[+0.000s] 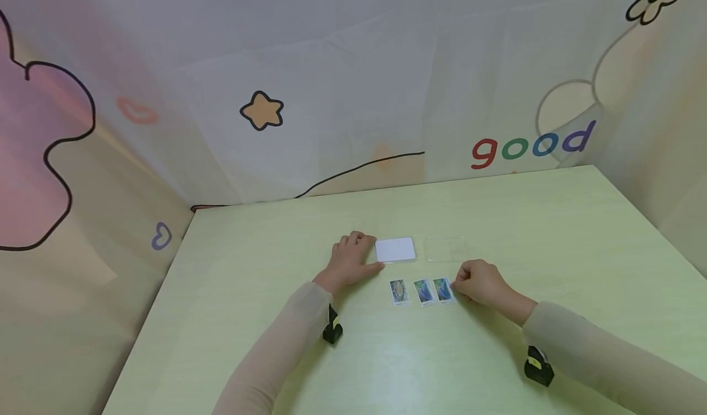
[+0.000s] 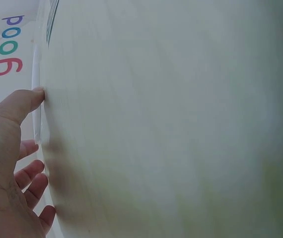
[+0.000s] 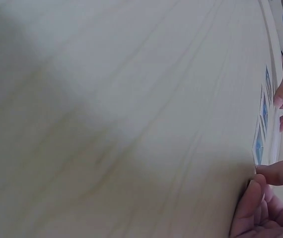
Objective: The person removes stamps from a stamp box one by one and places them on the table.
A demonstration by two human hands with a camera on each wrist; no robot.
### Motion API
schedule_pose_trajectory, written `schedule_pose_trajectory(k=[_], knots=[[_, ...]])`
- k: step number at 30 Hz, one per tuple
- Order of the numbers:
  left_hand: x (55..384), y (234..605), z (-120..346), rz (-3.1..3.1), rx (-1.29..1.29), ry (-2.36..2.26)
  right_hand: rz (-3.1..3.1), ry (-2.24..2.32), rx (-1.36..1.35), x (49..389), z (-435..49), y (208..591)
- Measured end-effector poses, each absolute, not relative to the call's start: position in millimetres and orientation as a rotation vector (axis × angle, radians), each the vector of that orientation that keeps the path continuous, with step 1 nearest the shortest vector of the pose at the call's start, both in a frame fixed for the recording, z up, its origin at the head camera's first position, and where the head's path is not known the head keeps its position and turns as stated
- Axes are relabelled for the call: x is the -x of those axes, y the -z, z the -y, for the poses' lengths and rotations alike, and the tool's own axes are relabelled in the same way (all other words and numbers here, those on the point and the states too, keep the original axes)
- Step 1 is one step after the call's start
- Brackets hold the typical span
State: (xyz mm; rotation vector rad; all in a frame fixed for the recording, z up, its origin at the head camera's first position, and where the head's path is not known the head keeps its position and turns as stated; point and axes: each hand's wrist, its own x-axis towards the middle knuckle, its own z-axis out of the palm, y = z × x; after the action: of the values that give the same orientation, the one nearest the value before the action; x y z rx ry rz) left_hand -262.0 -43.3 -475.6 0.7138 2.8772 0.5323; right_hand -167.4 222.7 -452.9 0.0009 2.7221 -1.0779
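Note:
A stack of white-backed cards (image 1: 394, 250), seemingly in a clear box, lies flat on the table. My left hand (image 1: 349, 260) holds its left end, with the thumb at the near corner and the index finger at the far one. In the left wrist view the thumb (image 2: 25, 103) touches the stack's side. Three small picture cards lie in a row nearer me: one with a round brownish picture (image 1: 399, 292), and two blue-green ones. My right hand (image 1: 482, 282) pinches the right edge of the rightmost blue-green card (image 1: 442, 290), which rests on the table.
A clear shallow plastic lid (image 1: 445, 249) lies just right of the stack. The pale green table (image 1: 221, 341) meets a printed cloth backdrop (image 1: 353, 96) along its far and left edges. Each wrist carries a small black camera (image 1: 332, 329).

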Motion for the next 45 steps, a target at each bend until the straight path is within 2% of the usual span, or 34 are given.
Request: schedule_pose_trajectory(k=[8,18,28,45], knots=[[263,474,46,-2.88,-0.716,-0.528,-2.663,1.135,-0.004,169,-224,451],[262,474,46,-2.877,-0.703,-0.526,-2.636,1.104,0.132,171,-225,446],[264,479,46,-2.887,-0.713,-0.494,-2.798,0.938,0.406,180,-225,441],[266,479,45,-2.879,-0.717,-0.489,-2.995,0.695,0.526,199,-232,440]])
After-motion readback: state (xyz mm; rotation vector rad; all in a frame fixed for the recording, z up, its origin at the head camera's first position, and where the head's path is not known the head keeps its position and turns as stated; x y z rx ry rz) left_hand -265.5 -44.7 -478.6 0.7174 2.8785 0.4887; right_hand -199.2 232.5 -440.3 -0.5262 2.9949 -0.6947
